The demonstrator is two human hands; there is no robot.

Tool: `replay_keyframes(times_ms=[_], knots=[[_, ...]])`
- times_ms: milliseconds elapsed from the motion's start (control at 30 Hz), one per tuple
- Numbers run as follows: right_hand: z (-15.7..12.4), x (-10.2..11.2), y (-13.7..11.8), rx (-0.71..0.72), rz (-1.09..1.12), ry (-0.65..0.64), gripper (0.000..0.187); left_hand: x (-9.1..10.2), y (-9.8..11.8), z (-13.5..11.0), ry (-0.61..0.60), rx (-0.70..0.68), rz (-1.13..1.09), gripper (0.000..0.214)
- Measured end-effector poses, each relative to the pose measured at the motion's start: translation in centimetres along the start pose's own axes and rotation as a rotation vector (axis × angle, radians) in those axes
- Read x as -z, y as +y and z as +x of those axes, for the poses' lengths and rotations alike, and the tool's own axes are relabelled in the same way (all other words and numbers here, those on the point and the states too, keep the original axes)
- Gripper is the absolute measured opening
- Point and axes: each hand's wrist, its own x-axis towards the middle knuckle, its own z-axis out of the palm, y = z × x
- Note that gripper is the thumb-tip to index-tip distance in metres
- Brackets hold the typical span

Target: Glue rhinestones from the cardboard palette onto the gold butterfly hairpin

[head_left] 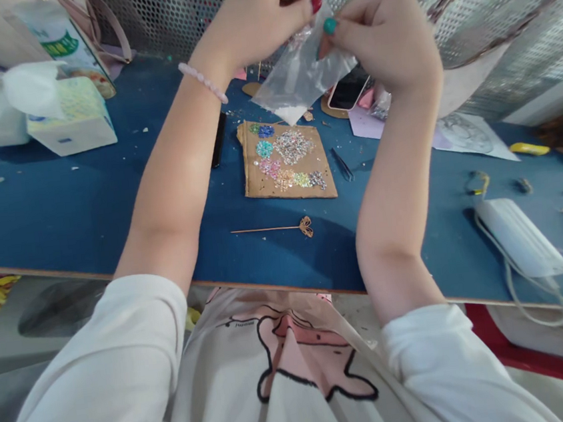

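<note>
Both my hands are raised over the back of the blue table. A clear plastic bag [292, 75] hangs between them, with something white in its lowest corner. My left hand [270, 11], wearing a pale pink bead bracelet [202, 83], pinches the bag's upper edge. Thumb and finger of my right hand [383, 32] are closed on the bag's right side. Below lies a cardboard piece [259, 188] bearing small heaps of colored rhinestones [293, 146]. Tweezers [342, 164] rest to its right. In front lies a thin hairpin [273, 228] with an openwork metal end.
A tissue pack [72, 129] and white packages stand at the left. Behind the cardboard are a phone [349, 90] and purple paper [365, 123]. At right lies a white device with a cable [523, 236], near a yellow tool [529, 148]. A perforated metal panel [151, 23] borders the back.
</note>
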Motion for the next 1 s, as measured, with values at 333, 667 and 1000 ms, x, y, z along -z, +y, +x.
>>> replay_keyframes(times_ms=[333, 667, 1000], knots=[[0.27, -0.30, 0.79, 0.193, 0.089, -0.010, 0.022, -0.61, 0.30, -0.05, -0.058, 0.029, -0.044, 0.021], [0.11, -0.04, 0.47, 0.141, 0.118, -0.021, 0.026, -0.38, -0.09, -0.09, -0.049, -0.026, -0.017, 0.030], [-0.03, 0.20, 0.62, 0.093, 0.084, -0.028, 0.035, -0.72, -0.02, -0.22, -0.003, 0.002, -0.054, 0.029]])
